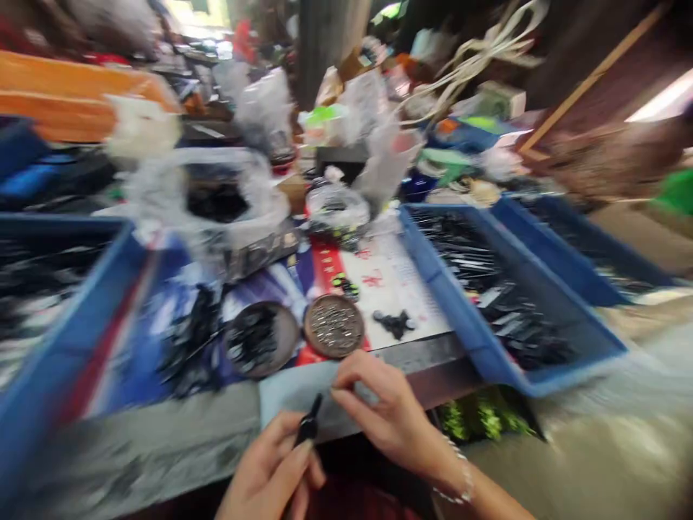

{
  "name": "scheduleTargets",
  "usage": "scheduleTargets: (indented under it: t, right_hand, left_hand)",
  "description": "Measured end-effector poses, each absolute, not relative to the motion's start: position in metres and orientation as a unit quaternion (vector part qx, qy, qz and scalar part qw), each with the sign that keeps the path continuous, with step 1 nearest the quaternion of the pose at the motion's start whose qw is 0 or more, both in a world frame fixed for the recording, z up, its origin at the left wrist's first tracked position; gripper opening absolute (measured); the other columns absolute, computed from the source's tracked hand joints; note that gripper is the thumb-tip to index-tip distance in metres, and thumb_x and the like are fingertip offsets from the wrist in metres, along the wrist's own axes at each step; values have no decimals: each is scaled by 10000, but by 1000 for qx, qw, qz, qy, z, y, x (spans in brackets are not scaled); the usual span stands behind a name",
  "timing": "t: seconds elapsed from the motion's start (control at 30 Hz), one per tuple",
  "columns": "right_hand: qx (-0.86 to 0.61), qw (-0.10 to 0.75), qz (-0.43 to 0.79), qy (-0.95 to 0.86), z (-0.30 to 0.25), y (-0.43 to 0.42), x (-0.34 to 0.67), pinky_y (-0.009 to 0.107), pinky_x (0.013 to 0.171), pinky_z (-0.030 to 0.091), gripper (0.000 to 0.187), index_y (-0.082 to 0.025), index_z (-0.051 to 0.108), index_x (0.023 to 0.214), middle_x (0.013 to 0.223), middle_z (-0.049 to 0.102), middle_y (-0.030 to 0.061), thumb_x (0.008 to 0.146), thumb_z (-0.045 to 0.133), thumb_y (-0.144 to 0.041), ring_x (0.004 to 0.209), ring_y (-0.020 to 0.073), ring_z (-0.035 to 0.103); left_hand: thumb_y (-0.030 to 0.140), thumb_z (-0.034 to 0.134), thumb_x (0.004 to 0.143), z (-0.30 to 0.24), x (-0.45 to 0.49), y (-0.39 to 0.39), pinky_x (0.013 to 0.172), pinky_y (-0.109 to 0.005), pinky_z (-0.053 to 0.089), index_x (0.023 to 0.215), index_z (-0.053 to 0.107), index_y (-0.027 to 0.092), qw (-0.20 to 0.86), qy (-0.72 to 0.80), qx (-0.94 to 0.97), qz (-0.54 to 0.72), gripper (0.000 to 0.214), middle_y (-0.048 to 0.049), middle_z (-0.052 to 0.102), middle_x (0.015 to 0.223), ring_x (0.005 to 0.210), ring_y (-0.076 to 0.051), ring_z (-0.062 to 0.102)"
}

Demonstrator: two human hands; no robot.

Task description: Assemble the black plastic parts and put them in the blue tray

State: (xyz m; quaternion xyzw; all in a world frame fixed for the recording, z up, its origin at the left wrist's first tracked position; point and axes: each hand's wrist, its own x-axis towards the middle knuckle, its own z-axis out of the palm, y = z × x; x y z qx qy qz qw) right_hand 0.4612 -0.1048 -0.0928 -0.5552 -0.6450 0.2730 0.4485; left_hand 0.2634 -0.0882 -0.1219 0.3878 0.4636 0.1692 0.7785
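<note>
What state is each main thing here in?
Left hand: closed on black part
Right hand: fingertips close together, hold unclear
Left dish: partly filled with black pieces
Right dish: filled with metallic pieces
Nearer right bin: open, holding dark parts
Wide plastic bag: open, dark contents

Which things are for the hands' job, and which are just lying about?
Probably for the job:
slim black part, in the left hand
small metal pieces, in a round dish
black pieces, in another dish

Probably just lying about:
white cords
plastic bag, further back

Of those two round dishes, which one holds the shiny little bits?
The right-hand dish, just beyond the right hand: it holds small silvery pieces, whereas the left-hand dish holds black pieces.
</note>
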Motion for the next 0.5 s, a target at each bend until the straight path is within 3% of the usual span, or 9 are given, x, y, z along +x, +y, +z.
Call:
scheduleTargets:
  t: [0.1,0.33,0.5]
  right_hand:
    - [-529,458,310,-643,-99,-119,452,260,714,492,110,-221,595,888,820,630,12,947,600,-129,781,159,613]
    - [-489,460,357,-650,-105,-122,431,256,661,515,126,-218,605,872,775,635,8,949,601,-118,722,153,625]
    - [-507,439,318,-670,-111,-122,427,259,641,496,128,-205,581,861,775,613,10,958,585,-122,706,149,606]
  left_hand:
    - [584,679,841,-115,263,-89,359,-147,295,1001,586,183,795,429,380,199,442,8,672,688,356,-39,460]
    - [456,668,880,-109,260,-91,393,-144,342,1021,536,168,782,437,377,233,347,30,622,692,384,-32,450]
    - [353,620,917,-104,261,-95,437,-163,381,1021,558,170,755,446,419,236,219,31,600,700,443,-52,463]
